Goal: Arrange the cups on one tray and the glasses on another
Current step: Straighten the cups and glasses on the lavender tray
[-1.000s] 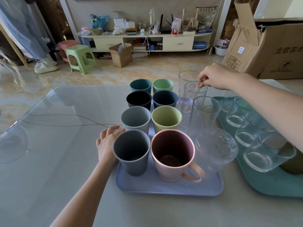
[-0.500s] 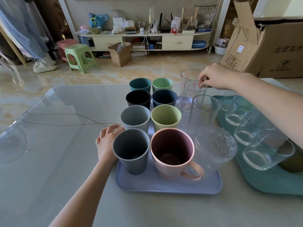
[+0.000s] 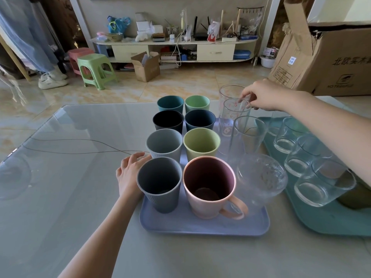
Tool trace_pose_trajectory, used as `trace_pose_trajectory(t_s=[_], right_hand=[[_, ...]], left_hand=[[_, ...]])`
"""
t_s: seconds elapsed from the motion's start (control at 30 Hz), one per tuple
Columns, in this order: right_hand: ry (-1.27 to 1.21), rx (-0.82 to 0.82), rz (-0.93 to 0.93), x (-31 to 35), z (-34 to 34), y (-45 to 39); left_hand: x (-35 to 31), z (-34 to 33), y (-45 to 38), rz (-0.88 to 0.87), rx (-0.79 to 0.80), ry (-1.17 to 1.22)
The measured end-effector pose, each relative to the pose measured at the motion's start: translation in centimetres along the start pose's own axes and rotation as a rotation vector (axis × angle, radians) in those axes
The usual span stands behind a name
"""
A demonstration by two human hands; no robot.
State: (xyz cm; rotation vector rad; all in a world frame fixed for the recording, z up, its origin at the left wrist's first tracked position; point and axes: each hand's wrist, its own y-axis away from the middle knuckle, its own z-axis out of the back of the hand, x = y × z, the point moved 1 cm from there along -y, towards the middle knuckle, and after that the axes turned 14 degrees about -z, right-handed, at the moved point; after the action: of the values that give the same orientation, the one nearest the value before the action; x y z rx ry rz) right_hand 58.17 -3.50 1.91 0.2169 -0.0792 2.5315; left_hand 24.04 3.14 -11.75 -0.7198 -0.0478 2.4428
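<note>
The rim of a tall, clear printed glass (image 3: 233,117) is pinched between the thumb and fingers of the right hand (image 3: 261,96). This glass, thin-walled and marked with small cartoon figures, stands at the far right of the lavender tray (image 3: 202,225), just in front of a second tall glass (image 3: 226,93) and behind a plain straight-sided tumbler (image 3: 248,135). Nearest of that column is a rounded, pebbled glass (image 3: 261,177), touching the handle side of a pink mug (image 3: 208,189).

The left hand (image 3: 130,173) is laid with relaxed, lightly bent fingers against the ribbed wall of a dark grey cup (image 3: 160,183), nothing being gripped. Seven matte, tapered cups are lined up with the mug in two rows on the smooth, round-cornered tray.

To the right, short thick-based glasses (image 3: 321,183) are set on a teal tray (image 3: 329,219). Both trays are borne by a glossy glass-topped table (image 3: 70,187), across which a thin wire (image 3: 80,151) is trailed. Beyond, polished marbled floor tiles, a green plastic stool (image 3: 95,70), a low cluttered shelf unit (image 3: 174,49) and a large cardboard box (image 3: 331,59) are seen.
</note>
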Motion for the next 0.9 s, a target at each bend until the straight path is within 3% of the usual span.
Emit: trace_pose_trajectory(t_s=[0.3,0.37,0.5,0.63,0.77,0.83,0.9], right_hand=[[-0.467,-0.194,-0.246,-2.2,-2.4,6.9],[-0.511,-0.171,-0.344,-2.9,-2.9,9.0],[-0.449,-0.042,-0.482,-3.5,-3.9,13.8],[-0.487,0.345,-0.679,-2.8,-6.7,18.6],[-0.356,0.602,-0.711,-1.7,-9.2,21.9],[-0.387,0.657,-0.723,-0.9,-10.5,23.1],[-0.381,0.583,-0.710,-0.2,-11.4,23.9]], left_hand=[[-1.0,0.8,1.0,0.005,-0.008,0.052],[-1.0,0.9,1.4,-0.012,0.007,0.040],[-0.9,1.0,2.6,-0.016,0.028,0.095],[-0.8,1.1,4.8,-0.043,0.072,0.077],[0.7,0.2,7.0,-0.107,0.173,-0.088],[0.4,0.3,8.3,-0.079,0.163,-0.081],[-0.1,0.5,9.4,-0.066,0.149,-0.058]])
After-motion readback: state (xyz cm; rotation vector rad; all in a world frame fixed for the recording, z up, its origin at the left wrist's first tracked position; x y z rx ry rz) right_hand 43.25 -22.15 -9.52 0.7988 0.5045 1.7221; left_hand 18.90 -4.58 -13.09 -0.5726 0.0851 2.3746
